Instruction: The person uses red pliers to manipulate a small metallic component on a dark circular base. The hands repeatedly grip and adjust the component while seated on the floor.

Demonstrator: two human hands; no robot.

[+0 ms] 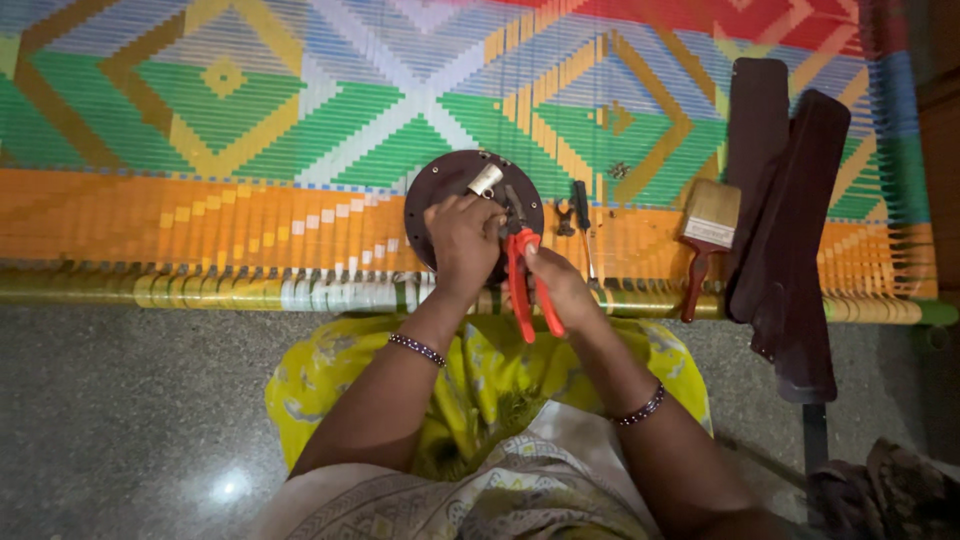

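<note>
Head view: what do the hands hold?
— Left hand (462,240) presses curled fingers on a dark round plate (432,190) lying on a woven cot (200,150); right hand (560,285) grips red-handled pliers (522,275), jaws on the plate's centre.
— Finished?
— Seemingly not; screwdriver (583,225), brush (708,235) and dark blades (785,220) lie rightward, unattached.

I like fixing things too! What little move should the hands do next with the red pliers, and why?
Probably squeeze the red-handled pliers gently and steady the round brown disc. The right hand holds the handles with the nose at the disc's middle, while the left hand presses on the disc. What the nose pinches is hidden.
</note>
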